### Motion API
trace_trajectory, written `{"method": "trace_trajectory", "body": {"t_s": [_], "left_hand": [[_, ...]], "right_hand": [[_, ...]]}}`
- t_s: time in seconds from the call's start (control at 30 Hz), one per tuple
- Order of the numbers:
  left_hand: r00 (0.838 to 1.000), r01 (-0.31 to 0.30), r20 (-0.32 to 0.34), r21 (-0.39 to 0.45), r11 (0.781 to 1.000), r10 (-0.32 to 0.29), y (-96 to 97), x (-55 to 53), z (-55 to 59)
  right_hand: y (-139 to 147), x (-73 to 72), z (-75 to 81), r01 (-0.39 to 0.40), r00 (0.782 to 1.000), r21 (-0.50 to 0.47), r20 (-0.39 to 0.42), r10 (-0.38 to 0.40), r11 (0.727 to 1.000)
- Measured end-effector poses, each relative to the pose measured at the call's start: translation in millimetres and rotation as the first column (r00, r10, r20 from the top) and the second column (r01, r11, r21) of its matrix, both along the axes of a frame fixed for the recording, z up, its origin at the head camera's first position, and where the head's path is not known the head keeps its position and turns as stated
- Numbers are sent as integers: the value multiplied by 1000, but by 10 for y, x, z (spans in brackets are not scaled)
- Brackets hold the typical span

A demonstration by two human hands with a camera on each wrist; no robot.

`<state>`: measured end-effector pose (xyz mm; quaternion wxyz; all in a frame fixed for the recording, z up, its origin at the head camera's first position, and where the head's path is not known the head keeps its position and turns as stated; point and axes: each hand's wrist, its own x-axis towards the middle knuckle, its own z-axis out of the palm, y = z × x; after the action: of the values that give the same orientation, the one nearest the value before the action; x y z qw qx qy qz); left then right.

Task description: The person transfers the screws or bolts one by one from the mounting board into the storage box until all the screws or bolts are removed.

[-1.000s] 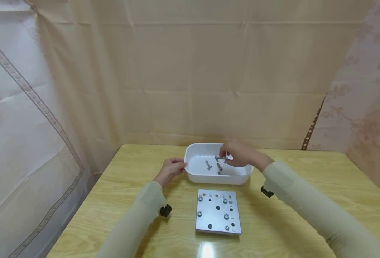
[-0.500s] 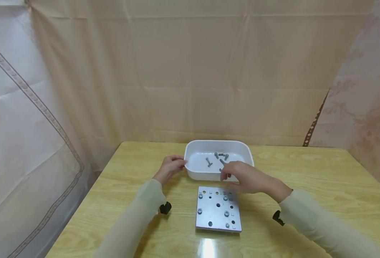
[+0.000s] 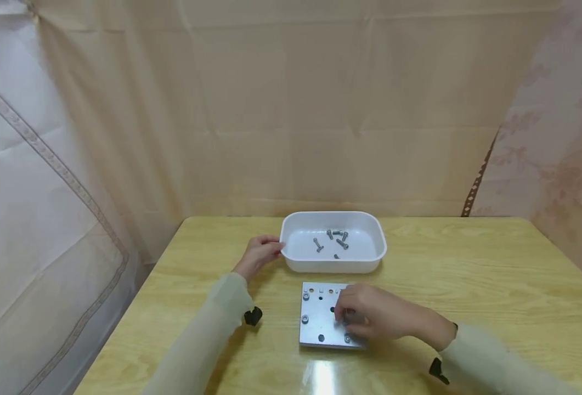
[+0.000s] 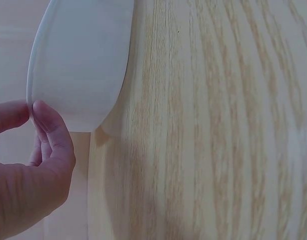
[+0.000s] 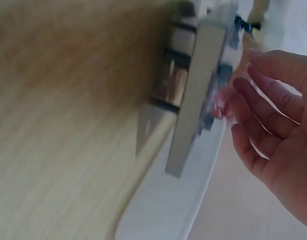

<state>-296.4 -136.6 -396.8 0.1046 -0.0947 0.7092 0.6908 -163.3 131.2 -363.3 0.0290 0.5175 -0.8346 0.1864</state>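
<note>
My left hand (image 3: 260,253) pinches the left rim of a white plastic tray (image 3: 334,266); in the left wrist view its thumb and fingers (image 4: 48,117) lie on either side of the rim. Several socket-head bolts (image 3: 342,243) lie inside the tray. In front of it is a silver metal plate (image 3: 315,329) with holes and bolts standing in some of them. Over the plate's right side hovers my right hand (image 3: 377,311), fingers loosely bent. The right wrist view shows nothing between its fingers (image 5: 261,110), beside the plate's bolts. This hand hides part of the plate in the head view.
Everything rests on a wood-grain table (image 3: 468,274). A beige cloth (image 3: 320,109) hangs behind its back edge, with a pale curtain (image 3: 39,219) at the left and a patterned one (image 3: 562,142) at the right.
My right hand has come out of the tray and toward me, over the metal plate. The bolts in the tray have shifted slightly. My left hand keeps its pinch on the rim.
</note>
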Motion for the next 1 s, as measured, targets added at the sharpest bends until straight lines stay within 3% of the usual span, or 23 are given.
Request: {"method": "trace_trajectory", "body": {"t_s": [0.17, 0.5, 1.0], "left_hand": [[1000, -12, 16, -3, 1000, 12, 9, 8, -20], [1000, -2, 5, 13, 1000, 2, -3, -9, -17], [1000, 1, 22, 7, 1000, -2, -10, -14, -17]], "right_hand": [[-14, 107, -18, -23, 1000, 16, -14, 23, 1000], [-9, 182, -66, -48, 994, 18, -101, 50, 999], [-67, 190, -56, -37, 996, 96, -78, 45, 995]]}}
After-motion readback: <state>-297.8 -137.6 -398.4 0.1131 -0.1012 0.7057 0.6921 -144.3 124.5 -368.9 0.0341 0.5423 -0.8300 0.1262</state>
